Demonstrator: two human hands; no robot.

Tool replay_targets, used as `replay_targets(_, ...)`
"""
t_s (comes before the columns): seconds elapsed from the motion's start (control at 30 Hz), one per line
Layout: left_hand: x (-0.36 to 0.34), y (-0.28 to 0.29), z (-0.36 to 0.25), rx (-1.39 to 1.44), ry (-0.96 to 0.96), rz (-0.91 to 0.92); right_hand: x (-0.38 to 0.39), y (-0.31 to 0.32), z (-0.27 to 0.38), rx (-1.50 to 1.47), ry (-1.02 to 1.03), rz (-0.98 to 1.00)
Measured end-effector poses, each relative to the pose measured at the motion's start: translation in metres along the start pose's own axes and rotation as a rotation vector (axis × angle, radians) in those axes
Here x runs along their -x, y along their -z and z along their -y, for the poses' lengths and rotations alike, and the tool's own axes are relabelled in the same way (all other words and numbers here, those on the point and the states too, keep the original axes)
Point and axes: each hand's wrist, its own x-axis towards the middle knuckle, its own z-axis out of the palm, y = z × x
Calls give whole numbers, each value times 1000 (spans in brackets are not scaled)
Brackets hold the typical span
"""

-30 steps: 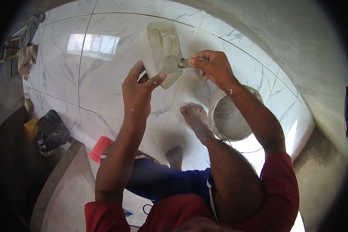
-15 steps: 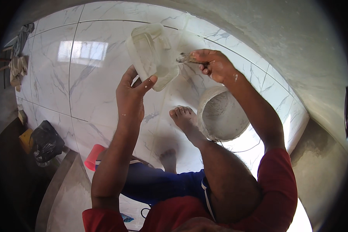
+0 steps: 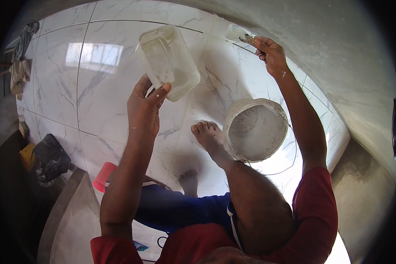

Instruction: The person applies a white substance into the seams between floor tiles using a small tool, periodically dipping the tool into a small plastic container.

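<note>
Translucent tub, upper centre, is pinched at its lower edge by the left hand alone and could drop should that pinch slip, while the right hand, upper right, grips a scraper.

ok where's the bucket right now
In the head view, the bucket is right of centre on the marble-patterned tile floor, between the person's bare right foot and right forearm.

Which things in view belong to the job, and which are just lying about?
In use:
translucent tub, in the left hand
flat-bladed tool, in the right hand
probably the residue-caked bucket

Seemingly lying about:
pink container
black plastic bag
beige cloth
</note>
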Motion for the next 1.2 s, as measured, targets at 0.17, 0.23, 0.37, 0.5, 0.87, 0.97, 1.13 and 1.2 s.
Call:
replay_targets(0.17, 1, 3, -2, 14, -5, -8, -4, 7, -13, 139, 60, -33)
replay_targets(0.23, 3, 4, -5, -1, 1, -10, -3, 7, -16, 195, 77, -74)
replay_targets(0.37, 5, 5, -5, 7, -5, -16, -2, 6, -17, 253, 86, -107)
replay_targets(0.5, 5, 4, -5, -17, -6, -6, 2, 9, -16, 342, 167, -133)
replay_targets(0.87, 5, 3, -4, -46, -15, -6, 24, 3, -6, 692, 297, -146)
replay_targets(0.97, 6, 4, -3, -63, -10, -2, 26, 4, -8, 746, 316, -128)
replay_targets(1.13, 9, 0, -6, -36, -22, -17, 31, -1, -5, 782, 333, -163)
replay_targets(1.2, 7, 7, -6, -49, -13, -7, 28, -3, -7, 805, 340, -150)
